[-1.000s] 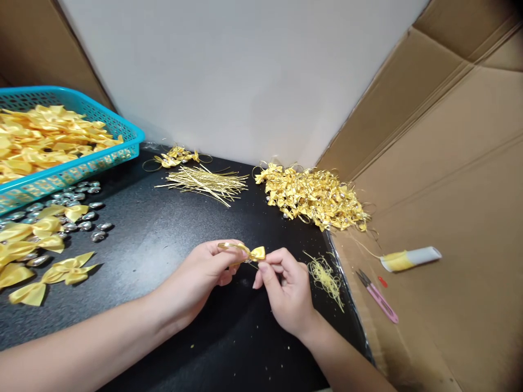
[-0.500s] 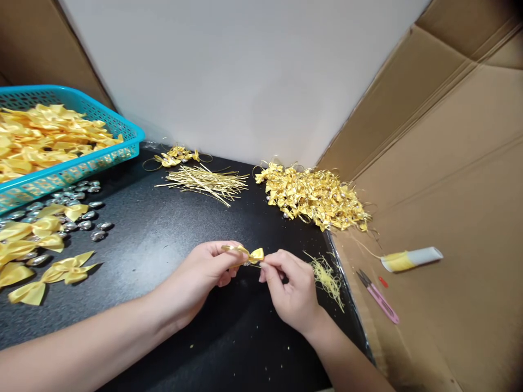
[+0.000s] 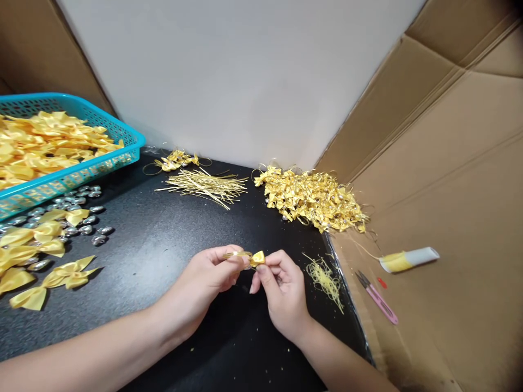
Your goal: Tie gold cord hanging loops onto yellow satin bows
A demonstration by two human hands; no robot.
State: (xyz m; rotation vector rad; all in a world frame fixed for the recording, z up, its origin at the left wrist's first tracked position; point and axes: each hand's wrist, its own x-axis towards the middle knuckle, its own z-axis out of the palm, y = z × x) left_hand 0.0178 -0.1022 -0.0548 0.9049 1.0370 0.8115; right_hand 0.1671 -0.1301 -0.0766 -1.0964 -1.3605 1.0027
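Observation:
Between my hands is a yellow satin bow (image 3: 257, 258) with a gold cord loop (image 3: 239, 254) at its left. My left hand (image 3: 216, 271) pinches the bow where the loop meets it, and its fingers cover much of that spot. Thumb and forefinger of my right hand (image 3: 284, 286) close on the bow's right end. A glint of something shiny shows just under the bow, too small to make out. Both hands hover over the black tabletop (image 3: 155, 245).
At left stand a blue basket (image 3: 134, 147) of yellow bows, silver beads (image 3: 98, 239) and loose bows (image 3: 69, 272). Gold cords (image 3: 208, 185) and a heap of finished-looking bows (image 3: 310, 198) lie behind. Thread scraps (image 3: 324, 277), pink thread snips (image 3: 378, 299) and a thread spool (image 3: 408, 260) are right.
My right hand has shifted slightly left, its thumb now against the bow's right end and its lower fingers more spread. My left hand keeps its pinch. The whole view has moved slightly.

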